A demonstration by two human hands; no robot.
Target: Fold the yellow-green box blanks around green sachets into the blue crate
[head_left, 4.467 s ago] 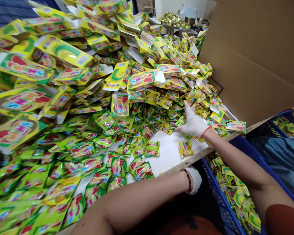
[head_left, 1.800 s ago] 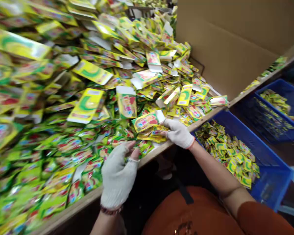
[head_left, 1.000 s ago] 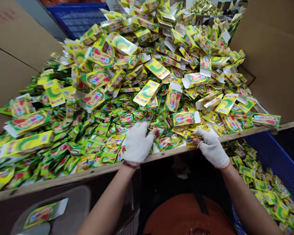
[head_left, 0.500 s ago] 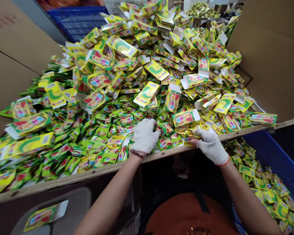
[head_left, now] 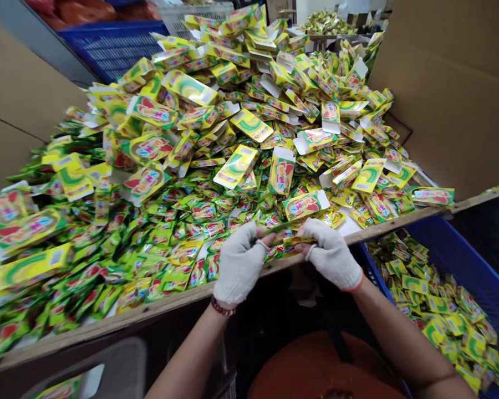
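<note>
My left hand (head_left: pixel 240 263), in a white knit glove with bare fingertips, pinches a green sachet (head_left: pixel 279 227) seen nearly edge-on. My right hand (head_left: pixel 331 254), gloved the same way, has its thumb and fingers closed on a yellow sachet (head_left: pixel 296 240). The two hands face each other just above the table's wooden front edge (head_left: pixel 270 268), and the sachets nearly meet between them. Behind my hands lies a yellow carton (head_left: pixel 303 205) with a white flap. Loose green sachets (head_left: pixel 149 252) spread to the left of my left hand.
A tall heap of yellow cartons (head_left: pixel 191 88), many with flaps open, covers the table's back. Cardboard walls (head_left: pixel 449 100) stand at both sides. Below right, a blue crate (head_left: pixel 461 277) holds many filled cartons. Another blue crate (head_left: pixel 116 44) is at the back left.
Both hands have lifted from the pile and come nearer each other and the table's edge, now with sachets between the fingers. The whole view has shifted slightly.
</note>
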